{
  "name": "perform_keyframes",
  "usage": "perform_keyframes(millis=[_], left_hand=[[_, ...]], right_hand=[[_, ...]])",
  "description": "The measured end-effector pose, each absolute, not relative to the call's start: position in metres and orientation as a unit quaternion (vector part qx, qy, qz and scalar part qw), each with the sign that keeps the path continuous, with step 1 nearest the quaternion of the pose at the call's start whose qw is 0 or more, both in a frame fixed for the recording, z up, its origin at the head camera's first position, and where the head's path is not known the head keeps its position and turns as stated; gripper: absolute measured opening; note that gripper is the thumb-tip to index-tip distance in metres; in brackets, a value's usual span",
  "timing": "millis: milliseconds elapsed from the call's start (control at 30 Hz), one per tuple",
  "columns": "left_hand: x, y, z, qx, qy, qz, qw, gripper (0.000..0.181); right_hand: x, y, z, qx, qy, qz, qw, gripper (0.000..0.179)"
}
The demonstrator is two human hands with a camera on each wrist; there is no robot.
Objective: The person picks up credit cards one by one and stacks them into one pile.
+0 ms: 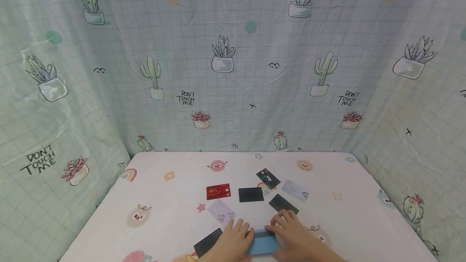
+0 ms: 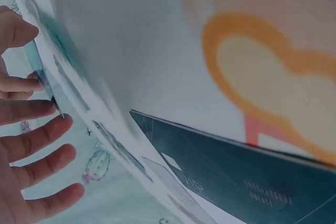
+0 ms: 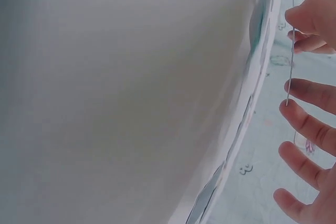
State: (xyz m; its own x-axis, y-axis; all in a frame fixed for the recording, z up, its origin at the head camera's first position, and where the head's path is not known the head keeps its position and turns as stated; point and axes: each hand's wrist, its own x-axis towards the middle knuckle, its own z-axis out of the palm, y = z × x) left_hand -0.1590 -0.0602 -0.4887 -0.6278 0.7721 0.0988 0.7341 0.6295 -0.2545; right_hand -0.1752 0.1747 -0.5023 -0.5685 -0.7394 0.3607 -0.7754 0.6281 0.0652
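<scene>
Crosswise, a thin light-blue rectangular card spans from left hand to right hand. Both pinch its short ends.

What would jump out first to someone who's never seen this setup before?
Probably the red VIP card, lying on the pale table just left of a plain black card. Next, the light blue card, held between the left hand and right hand at the bottom of the head view. Behind everything, the cactus-print cloth lettered "DON'T TOUCH ME" fills the background.
</scene>
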Motion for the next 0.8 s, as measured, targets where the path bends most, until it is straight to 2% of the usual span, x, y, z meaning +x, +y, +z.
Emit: perform_keyframes(millis=[267,367,567,800], left_hand=[[-0.164,-0.063,-0.486,-0.397,-0.913,0.062,0.07,0.052],[-0.166,-0.064,-0.486,-0.39,-0.915,0.062,0.087,0.053],[-0.169,-0.067,-0.486,-0.386,-0.909,0.082,0.134,0.055],[-0.176,-0.07,-0.487,-0.366,-0.923,0.054,0.103,0.055]], right_hand=[[-0.183,0.173,-0.505,0.426,-0.876,0.066,0.217,0.057],[-0.185,0.171,-0.503,0.425,-0.875,0.067,0.22,0.057],[-0.186,0.169,-0.501,0.41,-0.893,0.07,0.174,0.057],[-0.19,0.165,-0.5,0.385,-0.91,0.072,0.133,0.057]])
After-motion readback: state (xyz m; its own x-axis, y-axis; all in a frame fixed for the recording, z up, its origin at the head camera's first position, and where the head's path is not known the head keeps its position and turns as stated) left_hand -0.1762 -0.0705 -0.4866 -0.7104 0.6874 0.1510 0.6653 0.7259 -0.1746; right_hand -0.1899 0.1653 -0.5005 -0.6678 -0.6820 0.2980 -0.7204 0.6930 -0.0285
